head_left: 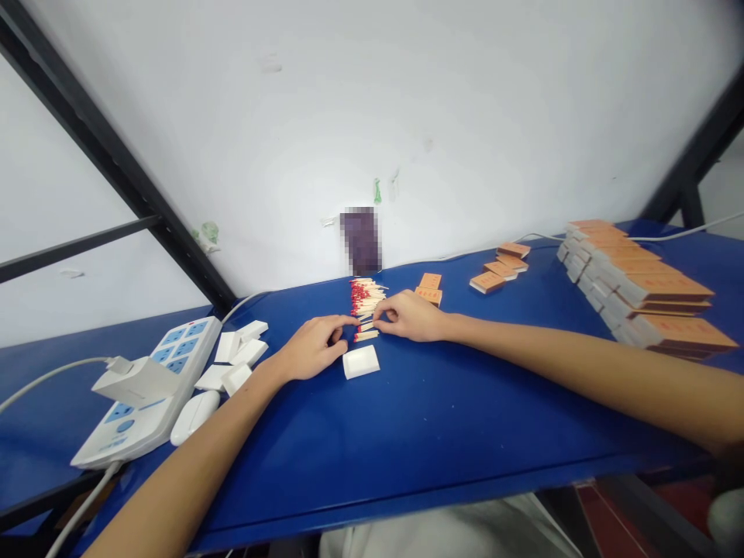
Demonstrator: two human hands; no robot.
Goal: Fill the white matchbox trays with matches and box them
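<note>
A pile of red-tipped matches (366,298) lies on the blue table (418,426) near the wall. My left hand (314,349) rests beside the near end of the pile, fingers pinched on a few matches. My right hand (410,316) is on the other side of the same matches, fingers curled and pinching them too. A small white inner matchbox tray (361,362) lies just in front of both hands.
Several white trays (238,358) lie at the left next to a white and blue power strip (148,391) with a plug and cables. Orange matchbox sleeves (431,287) and more matchboxes (500,267) lie behind, with big stacks of matchboxes (639,291) at the right. Black frame bars stand on both sides.
</note>
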